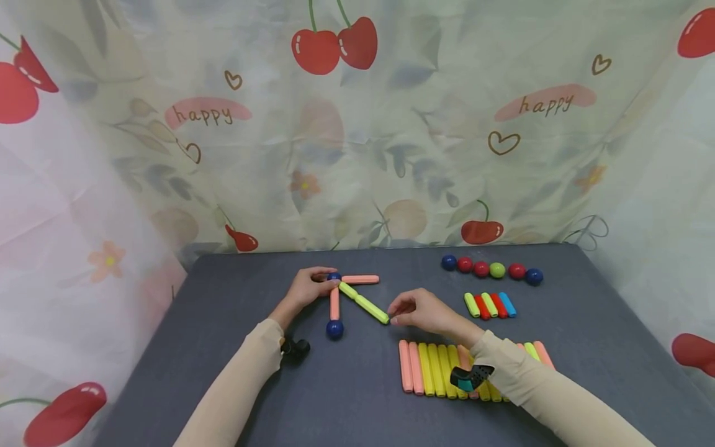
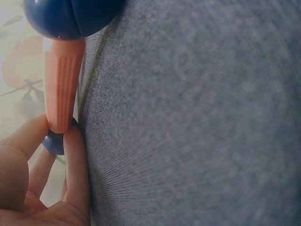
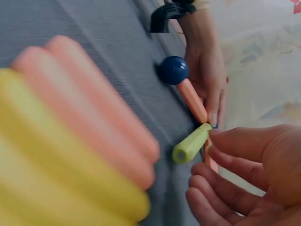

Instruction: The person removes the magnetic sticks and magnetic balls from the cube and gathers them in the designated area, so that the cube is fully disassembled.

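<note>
My left hand (image 1: 310, 287) grips a blue ball (image 1: 334, 277) at the far end of a small frame on the table. Three magnetic-looking rods meet at that ball: a pink rod (image 1: 360, 280) pointing right, another pink rod (image 1: 334, 304) coming toward me, and a yellow-green rod (image 1: 371, 308) slanting to the near right. A second blue ball (image 1: 335, 329) sits on the near end of the pink rod. My right hand (image 1: 421, 310) hovers by the yellow-green rod's free end, fingers loosely bent; whether a fingertip touches it I cannot tell.
Under my right forearm lies a row of pink and yellow rods (image 1: 438, 370). Short coloured rods (image 1: 490, 305) lie side by side at the right, with a line of blue, red and green balls (image 1: 497, 270) behind them. A printed curtain (image 1: 357, 155) encloses the table.
</note>
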Available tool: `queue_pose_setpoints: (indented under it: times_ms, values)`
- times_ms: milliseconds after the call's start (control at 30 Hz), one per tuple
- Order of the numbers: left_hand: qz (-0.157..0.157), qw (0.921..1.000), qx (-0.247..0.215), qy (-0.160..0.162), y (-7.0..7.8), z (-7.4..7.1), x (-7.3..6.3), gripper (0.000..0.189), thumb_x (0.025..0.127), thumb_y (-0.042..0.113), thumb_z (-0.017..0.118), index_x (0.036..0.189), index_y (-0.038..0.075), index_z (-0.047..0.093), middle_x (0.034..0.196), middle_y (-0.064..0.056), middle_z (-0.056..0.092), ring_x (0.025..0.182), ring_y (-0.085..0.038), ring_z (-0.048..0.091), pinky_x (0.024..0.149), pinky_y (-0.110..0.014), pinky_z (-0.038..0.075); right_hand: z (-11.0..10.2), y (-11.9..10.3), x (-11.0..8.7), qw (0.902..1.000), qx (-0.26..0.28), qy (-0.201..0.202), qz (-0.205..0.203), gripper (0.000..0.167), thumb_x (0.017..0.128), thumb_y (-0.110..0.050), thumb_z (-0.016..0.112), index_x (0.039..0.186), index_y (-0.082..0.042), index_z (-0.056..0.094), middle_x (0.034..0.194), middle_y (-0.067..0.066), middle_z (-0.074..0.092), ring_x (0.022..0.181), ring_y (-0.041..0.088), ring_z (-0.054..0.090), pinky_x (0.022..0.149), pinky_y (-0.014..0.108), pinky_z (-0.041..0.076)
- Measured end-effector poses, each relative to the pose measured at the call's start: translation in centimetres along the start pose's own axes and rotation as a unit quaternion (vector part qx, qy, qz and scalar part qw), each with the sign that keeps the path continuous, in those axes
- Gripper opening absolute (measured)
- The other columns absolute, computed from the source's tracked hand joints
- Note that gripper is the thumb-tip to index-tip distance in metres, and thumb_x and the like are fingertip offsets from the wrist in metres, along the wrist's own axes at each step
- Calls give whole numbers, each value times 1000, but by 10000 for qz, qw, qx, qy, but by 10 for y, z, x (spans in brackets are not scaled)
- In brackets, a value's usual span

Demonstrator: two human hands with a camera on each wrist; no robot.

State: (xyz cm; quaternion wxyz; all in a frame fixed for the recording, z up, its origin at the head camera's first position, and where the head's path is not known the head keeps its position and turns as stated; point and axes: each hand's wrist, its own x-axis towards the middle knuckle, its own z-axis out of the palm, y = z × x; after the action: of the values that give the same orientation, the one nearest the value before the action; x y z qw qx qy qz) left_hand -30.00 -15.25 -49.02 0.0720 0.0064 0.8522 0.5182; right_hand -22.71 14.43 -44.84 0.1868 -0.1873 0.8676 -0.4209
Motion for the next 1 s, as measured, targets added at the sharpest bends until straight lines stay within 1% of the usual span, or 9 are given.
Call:
queue_pose_setpoints:
  times_ms: [167,300,367,433,533,600,733,900,1000]
  values:
    - [9,10000,-35,-41,-1,0,-1,36,88,27,76,123,18,71,120,-14,64,106,-24,62,81,-29,58,6,-11,27,9996,-11,255,-129,27,91,-18,71,116,-8,70,107,5,72,90,13,64,79,28,55]
    - [-23,10000,-58,-21,-1,0,-1,36,88,28,76,123,20,71,120,-13,65,105,-23,62,81,-29,57,15,-8,50,9989,10,365,-299,30,90,-18,73,119,-10,70,110,6,73,94,15,67,81,30,56]
    - [-49,10000,-74,-15,-2,0,0,36,88,28,76,123,20,71,119,-14,65,104,-23,63,81,-29,58,20,-5,59,9984,-60,386,-399,31,90,-18,73,119,-10,70,111,7,73,96,16,67,82,31,57]
    - [-47,10000,38,21,-2,-1,0,37,88,30,76,123,21,71,119,-13,66,105,-23,62,82,-30,56,24,-5,65,9986,-59,364,-388,30,90,-18,74,119,-11,70,112,6,73,96,16,68,84,32,57]
    - [-43,10000,78,3,-2,0,0,37,88,31,76,123,21,71,119,-12,66,105,-23,62,82,-30,55,29,-6,71,9985,-112,392,-367,31,88,-19,75,118,-12,71,110,5,73,94,16,69,82,31,57]
    - [-50,9999,88,-15,-2,0,-1,38,88,32,76,124,21,71,118,-12,66,103,-22,61,81,-28,54,31,-6,73,9984,-111,439,-336,31,87,-19,76,117,-13,71,107,5,73,92,16,69,79,29,56]
    - [-60,9999,27,-78,0,0,-1,38,88,31,76,124,21,70,116,-11,66,100,-21,61,76,-26,54,35,-4,77,9972,-314,571,-355,29,87,-17,77,115,-13,72,103,4,73,87,13,66,75,27,55]
    - [-50,10000,33,-74,0,0,-1,38,89,31,75,124,20,70,113,-11,66,97,-20,61,74,-25,54,36,-6,77,9971,-390,561,-331,29,88,-13,75,117,-14,73,106,4,75,90,13,68,77,29,56]
    - [-57,9999,53,-68,0,1,-1,37,88,32,75,124,21,71,113,-11,66,97,-20,62,74,-25,54,36,-6,77,9965,-505,528,-416,30,88,-12,74,118,-14,74,108,4,75,89,13,67,76,28,56]
